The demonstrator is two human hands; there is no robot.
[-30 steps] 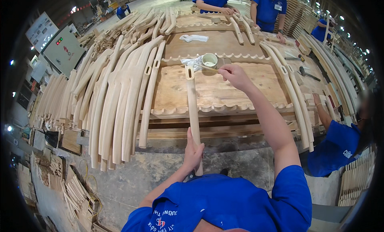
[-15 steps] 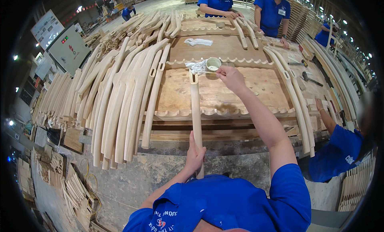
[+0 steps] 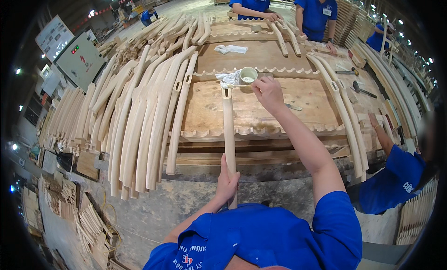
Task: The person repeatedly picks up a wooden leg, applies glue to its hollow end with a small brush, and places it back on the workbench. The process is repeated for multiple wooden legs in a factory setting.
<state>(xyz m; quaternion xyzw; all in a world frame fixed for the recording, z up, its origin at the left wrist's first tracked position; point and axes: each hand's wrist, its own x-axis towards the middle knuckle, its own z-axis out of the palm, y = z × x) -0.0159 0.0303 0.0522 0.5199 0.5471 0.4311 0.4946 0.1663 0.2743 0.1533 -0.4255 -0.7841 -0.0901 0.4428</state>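
My left hand (image 3: 227,182) is wrapped round the lower part of a pale wooden leg (image 3: 228,130), which points away from me over the bench edge. An oblong slot (image 3: 226,92) opens at its far end. Between the pinched fingers of my right hand (image 3: 269,95) is a thin stick (image 3: 243,86). Its left tip meets the leg's end by the slot; whether it enters the slot I cannot tell. Just beyond stand a small round cup (image 3: 248,71) with whitish contents and a crumpled white rag (image 3: 226,79).
Shaped wooden legs (image 3: 139,116) crowd the bench's left side. Scalloped rails (image 3: 274,130) cross the bench (image 3: 205,105). A flat tool (image 3: 294,107) lies by my right wrist; a hammer (image 3: 363,90) lies farther right. Co-workers in blue stand at the far side and at right (image 3: 391,181).
My right hand has shifted slightly, its fingers still pinching the stick at the leg's end. The flat tool beside my wrist now shows. My left hand keeps its hold.
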